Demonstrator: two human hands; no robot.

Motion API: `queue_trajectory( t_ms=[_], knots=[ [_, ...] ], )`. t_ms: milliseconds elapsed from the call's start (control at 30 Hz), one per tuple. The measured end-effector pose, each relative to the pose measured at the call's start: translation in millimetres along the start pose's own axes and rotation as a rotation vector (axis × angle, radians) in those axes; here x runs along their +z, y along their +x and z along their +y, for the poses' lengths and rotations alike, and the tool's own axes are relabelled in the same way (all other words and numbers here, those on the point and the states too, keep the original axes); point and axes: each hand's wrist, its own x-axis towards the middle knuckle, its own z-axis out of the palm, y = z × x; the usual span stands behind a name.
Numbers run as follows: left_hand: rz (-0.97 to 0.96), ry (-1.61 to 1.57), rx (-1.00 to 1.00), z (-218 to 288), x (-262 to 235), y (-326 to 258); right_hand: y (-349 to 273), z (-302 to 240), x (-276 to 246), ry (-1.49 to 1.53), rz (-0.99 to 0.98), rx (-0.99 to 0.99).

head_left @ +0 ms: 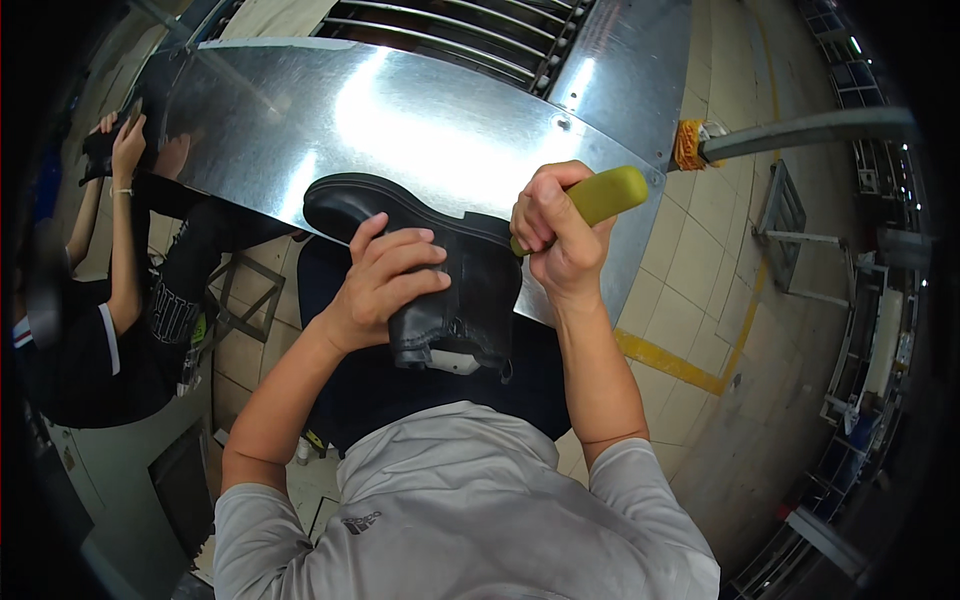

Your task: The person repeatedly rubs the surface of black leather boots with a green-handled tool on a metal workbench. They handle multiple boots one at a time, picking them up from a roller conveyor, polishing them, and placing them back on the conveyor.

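Note:
A black ankle boot (pixel 430 225) lies sole-up in front of me, its toe toward the left and its open top toward my body. A pale grey piece shows inside that opening. My left hand (pixel 385 280) grips the boot's shaft, fingers across its near side. Wrapped in my right hand (pixel 562 232) is a tool with a thick olive-green handle (pixel 610 195). The tool's other end meets the boot near the heel; its tip is hidden, so I cannot tell its kind.
A shiny metal table (pixel 260 110) lies ahead, with a roller conveyor (pixel 450 35) beyond. At the left sits another person (pixel 85 350) holding a dark item. A metal pole (pixel 810 135) with orange wrapping stands right, over tiled floor with yellow lines (pixel 670 368).

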Motion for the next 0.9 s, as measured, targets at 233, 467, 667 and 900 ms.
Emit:
queue_trajectory(
  t_ms=[233,467,667,900],
  knots=[
    [0.037,0.034,0.079,-4,5,-18,22,18,55,-0.162,-0.102,0.258],
    [0.021,-0.091,0.061,-9,4,-15,51,46,96,-0.292,-0.096,0.297],
    [0.095,-0.17,0.071,-11,6,-16,66,57,121,-0.283,-0.11,0.315],
    [0.174,-0.195,0.106,-14,11,-19,76,74,146,-0.263,-0.242,0.212]
  ],
)
